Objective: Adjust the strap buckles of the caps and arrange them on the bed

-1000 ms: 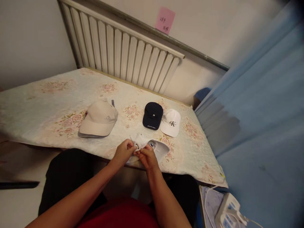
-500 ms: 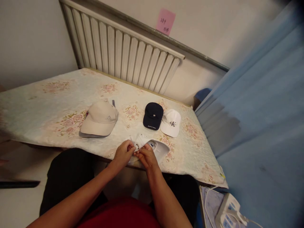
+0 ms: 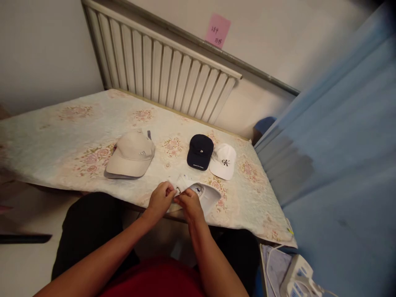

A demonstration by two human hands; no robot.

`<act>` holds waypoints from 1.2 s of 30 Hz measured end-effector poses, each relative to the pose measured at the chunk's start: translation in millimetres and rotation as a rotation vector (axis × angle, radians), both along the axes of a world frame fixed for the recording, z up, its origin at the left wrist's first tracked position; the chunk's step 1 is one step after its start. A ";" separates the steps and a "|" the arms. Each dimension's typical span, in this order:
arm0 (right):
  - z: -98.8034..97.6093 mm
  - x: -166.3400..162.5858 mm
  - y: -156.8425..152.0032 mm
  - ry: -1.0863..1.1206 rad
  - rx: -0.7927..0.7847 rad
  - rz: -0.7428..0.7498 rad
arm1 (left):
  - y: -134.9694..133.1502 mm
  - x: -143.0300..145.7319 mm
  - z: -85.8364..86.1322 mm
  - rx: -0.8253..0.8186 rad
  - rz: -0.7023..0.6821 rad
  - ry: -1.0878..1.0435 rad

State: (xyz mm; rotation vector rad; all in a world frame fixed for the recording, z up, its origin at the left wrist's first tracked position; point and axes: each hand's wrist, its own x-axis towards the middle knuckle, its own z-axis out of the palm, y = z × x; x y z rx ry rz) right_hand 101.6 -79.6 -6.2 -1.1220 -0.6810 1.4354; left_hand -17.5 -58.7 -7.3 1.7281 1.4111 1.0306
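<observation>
A white cap (image 3: 204,192) lies at the near edge of the table, over the floral cloth (image 3: 62,136). My left hand (image 3: 160,200) and my right hand (image 3: 191,205) meet at its back, fingers pinched on the cap's strap and its small buckle (image 3: 178,190). Both hands are closed on that strap. Farther back lie a beige cap (image 3: 131,154), a navy cap (image 3: 199,151) and a white cap with black letters (image 3: 223,160), all untouched.
A white ribbed radiator (image 3: 161,66) runs along the wall behind the table, with a pink note (image 3: 218,31) above it. A blue curtain (image 3: 340,156) hangs at the right. A white power strip (image 3: 298,278) lies on the floor at bottom right.
My hands have stayed on the cap's strap with only small finger movement. The view has drifted slightly.
</observation>
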 end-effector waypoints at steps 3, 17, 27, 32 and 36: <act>3.9 -0.7 -0.3 0.000 -0.026 -0.013 | -1.8 0.1 0.4 0.017 -0.006 0.001; 19.3 2.4 15.4 0.191 -0.007 -0.089 | -45.9 -1.8 -4.0 -0.393 -0.339 -0.336; 62.3 6.5 12.7 0.401 0.157 -0.114 | -18.3 18.0 48.2 -0.465 -0.287 -1.275; 69.8 5.7 10.0 0.454 0.242 -0.198 | -1.1 22.5 86.8 -0.434 -0.154 -1.381; 70.5 6.1 4.7 0.427 0.282 -0.318 | 0.2 25.7 110.8 -0.449 -0.132 -1.398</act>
